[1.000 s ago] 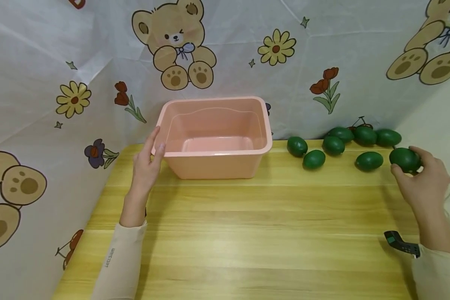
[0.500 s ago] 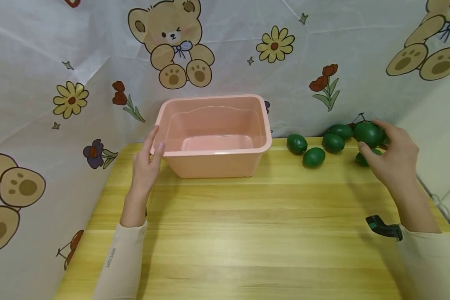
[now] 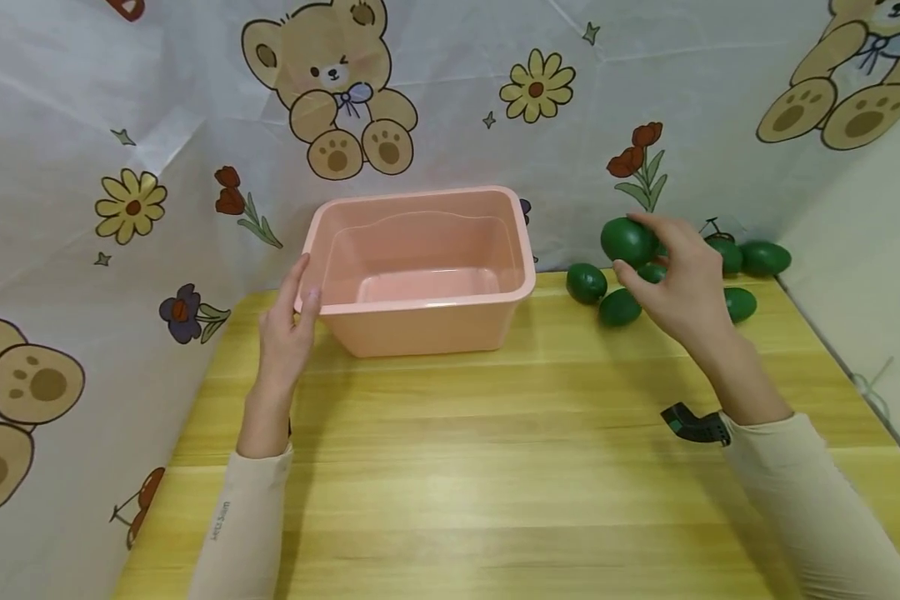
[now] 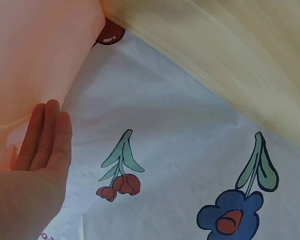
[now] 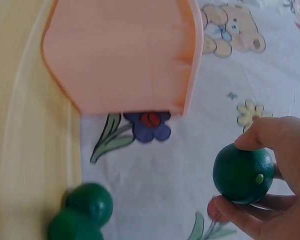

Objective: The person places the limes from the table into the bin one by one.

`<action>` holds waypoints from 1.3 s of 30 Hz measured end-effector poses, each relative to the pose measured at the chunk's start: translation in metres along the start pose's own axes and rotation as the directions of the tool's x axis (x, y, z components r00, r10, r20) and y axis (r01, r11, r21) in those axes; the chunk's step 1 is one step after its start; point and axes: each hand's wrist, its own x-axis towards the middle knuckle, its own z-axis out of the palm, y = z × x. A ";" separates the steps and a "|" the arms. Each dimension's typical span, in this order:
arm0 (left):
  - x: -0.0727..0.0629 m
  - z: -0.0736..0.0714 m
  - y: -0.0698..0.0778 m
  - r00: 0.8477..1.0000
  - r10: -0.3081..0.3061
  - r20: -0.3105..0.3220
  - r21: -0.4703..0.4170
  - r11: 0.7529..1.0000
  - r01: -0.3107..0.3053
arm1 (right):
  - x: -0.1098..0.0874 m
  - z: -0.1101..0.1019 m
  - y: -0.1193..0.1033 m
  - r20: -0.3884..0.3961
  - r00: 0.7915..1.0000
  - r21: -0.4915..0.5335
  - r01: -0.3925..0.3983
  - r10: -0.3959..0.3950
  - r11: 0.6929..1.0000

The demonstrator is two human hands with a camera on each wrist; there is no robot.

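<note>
Lime (image 3: 626,240) is up off the desk (image 3: 495,450), pinched in the right hand (image 3: 682,287) with thumb and fingers (image 5: 262,132) wrapped around it, somewhere between the pile of other limes (image 3: 618,307) and the pink tub (image 3: 420,267). The wrist view shows it hanging in front of the printed cloth (image 3: 82,125). The left hand (image 3: 285,337) rests flat against the tub's left corner, fingers (image 4: 45,135) straight and together, holding nothing. The tub looks empty inside. The other limes sit at the desk's back right by the cloth; probably six, though the hand hides some.
</note>
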 end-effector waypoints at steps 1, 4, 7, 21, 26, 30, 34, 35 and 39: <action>0.000 0.001 0.000 1.000 0.004 0.000 0.002 1.000 -0.004 | 0.002 0.004 -0.005 -0.001 1.000 0.007 0.010 -0.010 1.000; 0.001 0.002 0.000 1.000 0.010 -0.001 0.005 1.000 -0.010 | 0.006 0.014 -0.021 -0.001 0.999 0.033 0.045 -0.045 0.998; 0.001 0.002 0.000 1.000 0.010 -0.014 0.011 1.000 -0.010 | 0.010 0.026 -0.036 -0.004 0.996 0.059 0.089 -0.089 0.994; 0.000 0.006 -0.001 0.999 0.006 -0.050 0.005 1.000 -0.006 | 0.018 0.064 -0.080 0.056 0.975 0.182 0.201 -0.215 0.962; 0.000 0.005 -0.002 0.998 -0.003 -0.071 0.004 1.000 0.003 | 0.021 0.072 -0.085 0.090 0.962 0.203 0.235 -0.257 0.951; 0.000 0.004 -0.003 0.997 -0.006 -0.081 0.002 1.000 0.007 | 0.022 0.079 -0.088 0.131 0.954 0.212 0.239 -0.270 0.947; -0.001 0.004 -0.003 0.997 0.001 -0.077 0.001 1.000 0.000 | 0.021 0.085 -0.088 0.134 0.952 0.196 0.246 -0.275 0.949; -0.001 0.005 -0.003 0.997 0.002 -0.073 0.001 1.000 -0.002 | 0.020 0.086 -0.087 0.127 0.953 0.191 0.248 -0.274 0.950; 0.000 0.005 -0.002 0.998 0.008 -0.069 0.000 1.000 -0.008 | 0.016 0.088 -0.082 0.088 0.957 0.189 0.257 -0.277 0.948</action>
